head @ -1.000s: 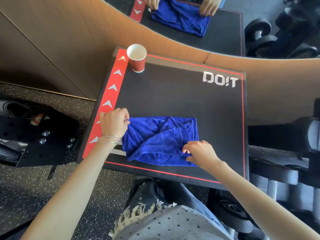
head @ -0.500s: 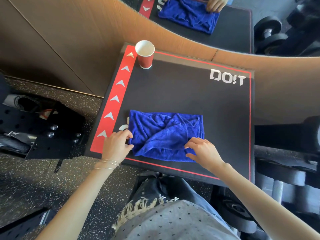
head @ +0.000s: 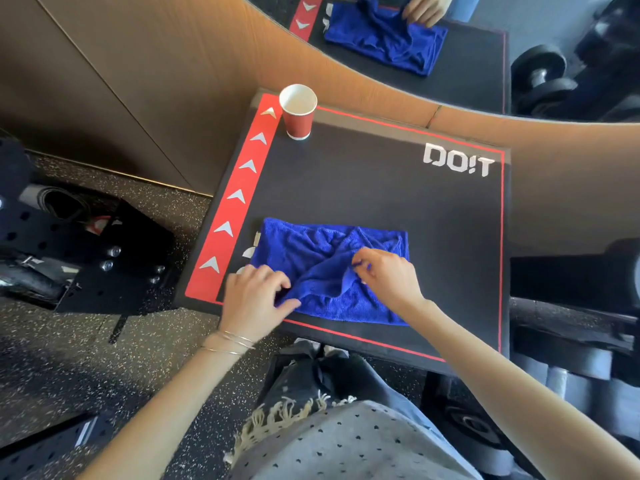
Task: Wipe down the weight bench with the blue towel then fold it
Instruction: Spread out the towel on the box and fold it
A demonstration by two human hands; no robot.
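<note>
The blue towel (head: 322, 258) lies partly folded and wrinkled on the near half of the black padded bench top (head: 381, 188), which has a red arrow stripe on its left and a white logo at far right. My left hand (head: 254, 297) pinches the towel's near-left corner between thumb and fingers. My right hand (head: 388, 275) pinches a raised fold near the towel's middle. The towel's near edge lies close to the bench's front edge.
A red paper cup (head: 298, 112) stands upright at the far-left corner of the bench. A wood-framed mirror (head: 450, 46) rises behind. Dumbbells (head: 571, 358) lie to the right, black metal gym gear (head: 79, 251) on the speckled floor to the left.
My left hand has slid from the towel's left edge to its near-left corner. My right hand has moved from the near-right edge to the middle and lifted a fold.
</note>
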